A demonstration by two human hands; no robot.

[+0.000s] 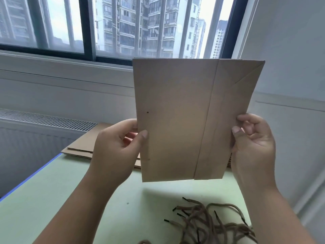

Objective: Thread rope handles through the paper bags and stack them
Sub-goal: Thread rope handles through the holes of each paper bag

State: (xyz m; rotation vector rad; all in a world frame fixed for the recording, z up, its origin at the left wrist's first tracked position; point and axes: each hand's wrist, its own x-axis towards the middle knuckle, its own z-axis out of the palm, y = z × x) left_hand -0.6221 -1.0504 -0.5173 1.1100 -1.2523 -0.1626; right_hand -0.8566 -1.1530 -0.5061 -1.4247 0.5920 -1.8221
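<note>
**Folded bag held up in both hands over the green table**

Head view: a flat, folded brown kraft paper bag (184, 120) is held upright in the air above the table, its face towards the camera and its top edge reaching up in front of the window sill. A long crease runs from top to bottom right of its middle, and a diagonal fold crosses the top right corner. 1 small dark hole (147, 112) shows near its left edge.

The left hand (114, 148) pinches the bag's left edge low down, thumb (143, 136) on the front face and the fingers curled behind the paper. The right hand (253, 145) pinches the right edge at about the same height, thumb (237, 132) pressed on the front and the other fingers bent beside and behind the edge.

Below, the pale green table (52, 199) has a blue strip along its left edge. On its far part lies a stack of flat brown paper bags (82, 147), partly hidden behind the held bag. At the near right of the table lies a loose tangle of brown rope handles with black tips (207, 221), well apart from both hands.

Farther off are a dark-framed window (84, 23) with tall apartment blocks outside and, at the left, a white slatted grille (44, 118).
</note>
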